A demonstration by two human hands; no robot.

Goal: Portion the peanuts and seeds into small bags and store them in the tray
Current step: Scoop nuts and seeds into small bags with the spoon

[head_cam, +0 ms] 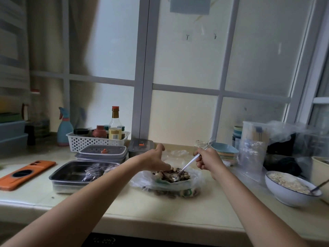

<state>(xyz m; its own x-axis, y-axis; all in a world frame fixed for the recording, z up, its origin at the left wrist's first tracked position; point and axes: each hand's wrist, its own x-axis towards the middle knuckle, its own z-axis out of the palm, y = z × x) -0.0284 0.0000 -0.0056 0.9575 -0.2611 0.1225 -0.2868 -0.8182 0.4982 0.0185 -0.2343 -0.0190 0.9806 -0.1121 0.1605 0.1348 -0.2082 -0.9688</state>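
The thin bag (pixel 175 183) looks limp and slippery, so it is best held at the rim, where the left hand (pixel 156 160) reaches, grip unclear, while the right hand (pixel 208 160) fingers clench the spoon (pixel 189 164).

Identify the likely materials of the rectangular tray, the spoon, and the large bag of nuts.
Rectangular grey tray: likely stainless steel, dull silvery sheen with soft reflections. Long thin spoon: polished metal, bright glint along the handle. Large bag of peanuts and seeds: thin clear plastic film, crumpled and see-through.
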